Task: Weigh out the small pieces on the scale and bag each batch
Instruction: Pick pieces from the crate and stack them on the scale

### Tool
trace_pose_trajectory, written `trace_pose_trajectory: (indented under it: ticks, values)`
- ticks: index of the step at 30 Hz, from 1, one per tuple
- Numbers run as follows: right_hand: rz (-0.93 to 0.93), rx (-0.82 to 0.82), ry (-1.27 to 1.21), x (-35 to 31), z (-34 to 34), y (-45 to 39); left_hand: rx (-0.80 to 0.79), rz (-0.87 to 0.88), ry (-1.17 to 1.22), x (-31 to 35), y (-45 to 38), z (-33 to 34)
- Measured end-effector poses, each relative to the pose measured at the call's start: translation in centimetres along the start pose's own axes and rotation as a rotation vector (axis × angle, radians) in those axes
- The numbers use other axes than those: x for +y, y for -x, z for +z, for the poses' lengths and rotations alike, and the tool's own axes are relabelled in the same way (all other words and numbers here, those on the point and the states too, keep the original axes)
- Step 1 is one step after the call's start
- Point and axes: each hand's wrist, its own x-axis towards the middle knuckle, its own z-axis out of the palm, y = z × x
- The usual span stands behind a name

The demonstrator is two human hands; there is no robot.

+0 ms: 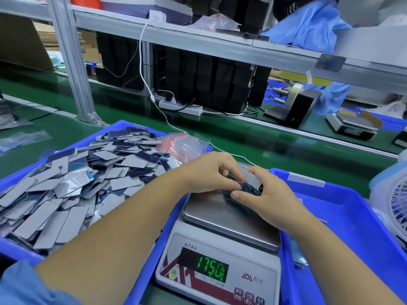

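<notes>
A small stack of dark blue and grey flat pieces (247,187) sits over the steel pan of the white digital scale (222,219), pinched by both hands: left hand (211,172) gripping from the far side, right hand (264,194) clasping the near edge. Left of them, a blue plastic tray (141,256) heaped with grey rectangular pieces (72,183), clear zip bags (182,146) behind

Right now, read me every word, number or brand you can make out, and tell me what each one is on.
"1750", green digits with a final mark I cannot resolve: display of the scale.
"电子天平": printed above that display.
"香山", beside a peaked logo: scale front panel.
Red buttons on the scale: characters too blurred to read.
Shelf stickers, bags: nothing readable.
</notes>
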Motion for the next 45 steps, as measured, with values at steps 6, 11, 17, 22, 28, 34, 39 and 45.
trace_pose_trajectory:
  ticks: [6, 11, 17, 22, 28, 34, 39, 45]
  values:
    - [-0.005, -0.008, -0.01, 0.2, 0.1, 0.0, 0.0, -0.007, 0.006, 0.1, 0.1, -0.1]
    - [0.005, -0.016, -0.011, 0.3, 0.1, 0.0, 0.021, -0.023, 0.007, 0.7, 0.4, -0.2]
    - [-0.01, -0.015, -0.043, 0.3, 0.1, 0.0, 0.074, -0.028, 0.107, 1.3, 0.7, -1.2]
    - [-0.001, -0.022, -0.056, 0.5, 0.2, 0.0, 0.041, -0.074, 0.068, 0.6, 0.6, -1.3]
    - [-0.002, -0.026, -0.049, 0.4, 0.1, -0.1, -0.001, -0.046, 0.056, 0.5, 0.4, -0.8]
    - [-0.011, -0.029, -0.023, 0.3, 0.0, 0.0, 0.01, 0.011, 0.071, 0.6, 0.4, -0.6]
    - [-0.009, -0.028, -0.036, 0.4, 0.0, 0.0, 0.009, 0.03, 0.044, 0.4, 0.2, -0.2]
    - [-0.023, -0.014, -0.016, 0.5, 0.1, -0.1, 0.107, 0.034, -0.153, -0.3, -0.3, 0.3]
